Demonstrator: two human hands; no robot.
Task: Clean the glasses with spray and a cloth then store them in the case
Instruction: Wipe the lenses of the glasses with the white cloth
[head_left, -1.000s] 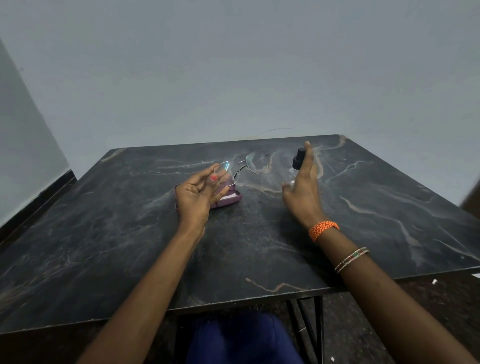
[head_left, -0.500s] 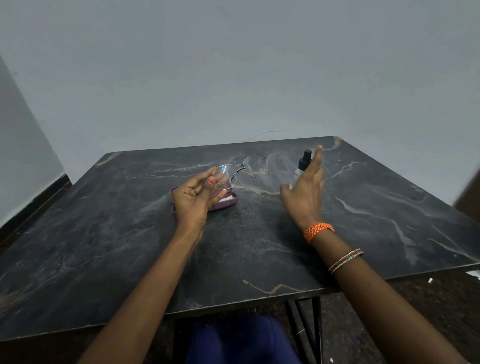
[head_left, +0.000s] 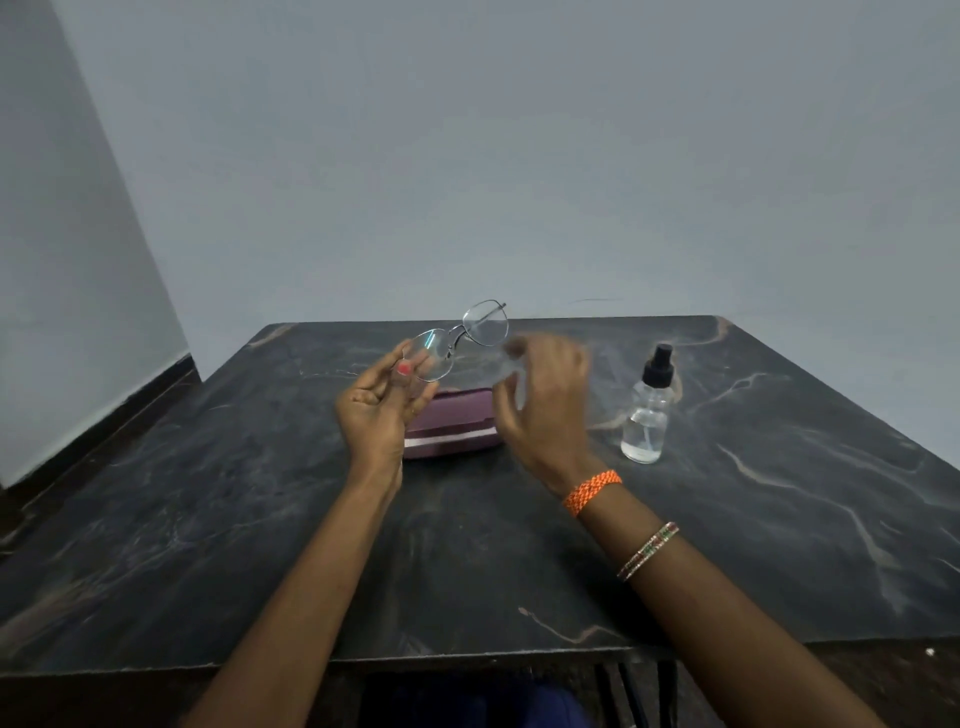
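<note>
The right hand (head_left: 545, 410) has left the spray bottle (head_left: 647, 415), which it touched half a second ago, and swung across toward the glasses (head_left: 462, 338), now lifted higher above the worktop (head_left: 260, 519). Nearest the camera, two bare forearms reach out over the dark, veined stone edge, the right one wearing an orange braided band (head_left: 592, 491) at the wrist and thin beaded bangles (head_left: 648, 551) below it. Further in, the left hand (head_left: 376, 410) pinches the glasses by the rim of one lens between thumb and fingertips, palm turned up, its grip closed on the frame. The right hand is motion-blurred, fingers spread and loosely bent just beside the other lens; whether it holds anything cannot be told. Behind both hands a maroon glasses case (head_left: 449, 426) lies flat on the worktop. To the right, well apart from the hands, the clear bottle with a black pump top stands upright and untouched. A plain grey wall (head_left: 519, 156) closes the scene beyond the worktop's far edge.
</note>
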